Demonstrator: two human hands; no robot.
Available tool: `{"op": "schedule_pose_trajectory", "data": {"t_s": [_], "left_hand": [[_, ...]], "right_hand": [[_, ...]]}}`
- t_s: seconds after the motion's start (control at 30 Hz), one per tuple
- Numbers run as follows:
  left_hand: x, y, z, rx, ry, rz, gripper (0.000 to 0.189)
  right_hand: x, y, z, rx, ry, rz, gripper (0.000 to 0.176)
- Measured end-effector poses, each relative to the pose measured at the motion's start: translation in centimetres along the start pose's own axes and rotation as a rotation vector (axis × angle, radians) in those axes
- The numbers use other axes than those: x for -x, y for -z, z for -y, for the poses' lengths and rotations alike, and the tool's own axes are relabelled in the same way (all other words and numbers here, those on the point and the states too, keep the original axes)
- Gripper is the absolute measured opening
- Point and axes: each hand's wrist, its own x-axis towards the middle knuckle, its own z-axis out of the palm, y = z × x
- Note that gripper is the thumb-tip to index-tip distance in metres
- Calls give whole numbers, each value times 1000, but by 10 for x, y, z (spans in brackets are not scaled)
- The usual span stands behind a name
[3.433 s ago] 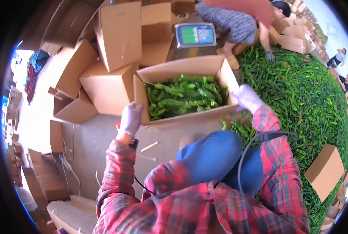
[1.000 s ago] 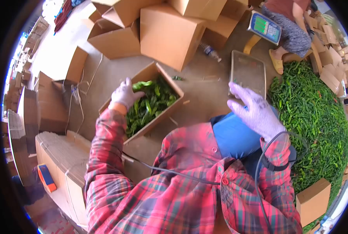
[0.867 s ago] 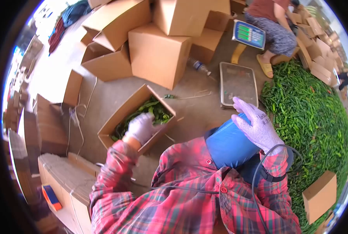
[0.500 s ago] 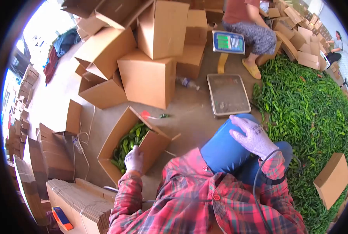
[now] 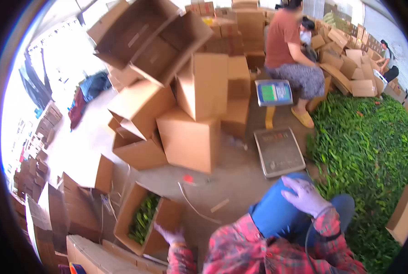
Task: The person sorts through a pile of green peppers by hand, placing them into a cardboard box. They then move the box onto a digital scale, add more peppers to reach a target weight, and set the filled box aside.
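My left hand (image 5: pixel 171 234), in a pale glove, is at the right side of an open cardboard box (image 5: pixel 166 223). Its fingers reach the box's edge and are blurred. Green peppers (image 5: pixel 144 218) lie inside that box. My right hand (image 5: pixel 306 196), gloved as well, rests on my raised knee in blue trousers (image 5: pixel 270 208), its fingers apart and nothing in them. Beyond the knee, a platform scale (image 5: pixel 280 153) with a bare plate stands on the floor, its display (image 5: pixel 274 93) behind it.
Empty boxes (image 5: pixel 188 141) are piled ahead. A large heap of green peppers (image 5: pixel 364 150) covers the right side, with a carton (image 5: pixel 405 213) on it. A seated person (image 5: pixel 284 50) is behind the scale. Flattened cardboard (image 5: pixel 98 255) lies at lower left.
The view has tilted up, so the scene sits lower. My left hand has moved from over the peppers to the box's right side. My right hand stays on the knee.
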Motion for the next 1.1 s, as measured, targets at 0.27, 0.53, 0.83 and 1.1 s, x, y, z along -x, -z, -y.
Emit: {"op": "schedule_pose_trajectory", "data": {"t_s": [0.27, 0.53, 0.83, 1.1], "left_hand": [[-161, 80, -26, 387, -219, -172, 72], [-204, 39, -84, 515, -219, -156, 80], [-126, -291, -40, -108, -41, 550, 42], [44, -542, -162, -236, -1412, 775, 37]], "right_hand": [[-36, -9, 7, 67, -31, 47, 50], [-58, -21, 7, 77, -10, 149, 52], [-51, 2, -1, -53, -73, 77, 50], [34, 61, -65, 27, -245, -432, 44]]}}
